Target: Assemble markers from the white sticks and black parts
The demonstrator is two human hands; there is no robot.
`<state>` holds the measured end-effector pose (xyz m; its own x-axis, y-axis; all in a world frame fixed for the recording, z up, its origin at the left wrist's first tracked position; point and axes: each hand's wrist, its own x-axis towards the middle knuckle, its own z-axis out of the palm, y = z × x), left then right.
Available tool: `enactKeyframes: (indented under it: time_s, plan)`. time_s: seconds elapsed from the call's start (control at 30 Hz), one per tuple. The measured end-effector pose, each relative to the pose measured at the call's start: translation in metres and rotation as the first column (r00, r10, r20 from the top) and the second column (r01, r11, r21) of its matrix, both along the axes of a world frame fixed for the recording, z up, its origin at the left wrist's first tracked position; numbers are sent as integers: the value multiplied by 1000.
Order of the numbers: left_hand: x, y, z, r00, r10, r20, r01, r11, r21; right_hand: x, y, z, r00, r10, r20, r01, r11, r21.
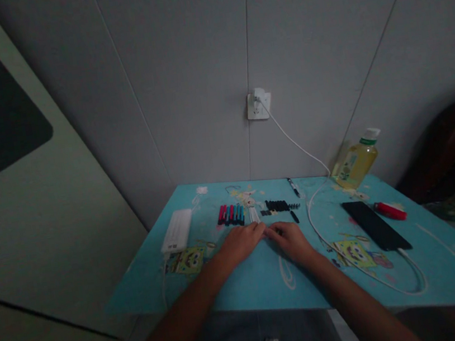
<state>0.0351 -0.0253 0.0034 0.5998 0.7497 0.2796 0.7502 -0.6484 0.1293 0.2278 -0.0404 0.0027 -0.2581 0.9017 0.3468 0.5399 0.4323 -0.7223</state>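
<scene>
My left hand and my right hand meet over the near middle of the table. Fingers on both are closed and pressed together at the tips, and whatever they hold is too small or too hidden to name. Just beyond the left hand lies a row of red and blue pen-like barrels with dark ends. Thin white sticks lie side by side past the fingertips. Behind the right hand is a row of black cap-like pieces, beside small dark parts. One single black piece lies apart.
On the blue table, a white power bank lies left. A black-and-white pen is at the back. Rightward are a phone, a red object and a yellow-liquid bottle. A white cable runs from the wall socket.
</scene>
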Motion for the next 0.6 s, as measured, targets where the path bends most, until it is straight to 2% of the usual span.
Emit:
enactKeyframes:
  time_s: [0.13, 0.27, 0.33, 0.47, 0.6]
  plan:
    - [-1, 19, 9, 999, -36, 26, 36, 999, -2, 9, 12, 12, 999, -18, 32, 17, 1000, 3]
    - [-9, 38, 13, 997, -53, 53, 53, 999, -6, 39, 39, 20, 994, -105, 26, 105, 994, 8]
    - [-13, 45, 11, 997, -37, 72, 37, 999, -10, 59, 57, 22, 980, -171, 99, 167, 985, 42]
    - [-18, 49, 3, 994, 28, 105, -25, 999, -32, 91, 89, 25, 922, -223, 315, 191, 973, 129]
    - [-21, 43, -5, 984, 49, 171, -34, 996, -87, 102, 94, 18, 895, -272, 354, 226, 960, 165]
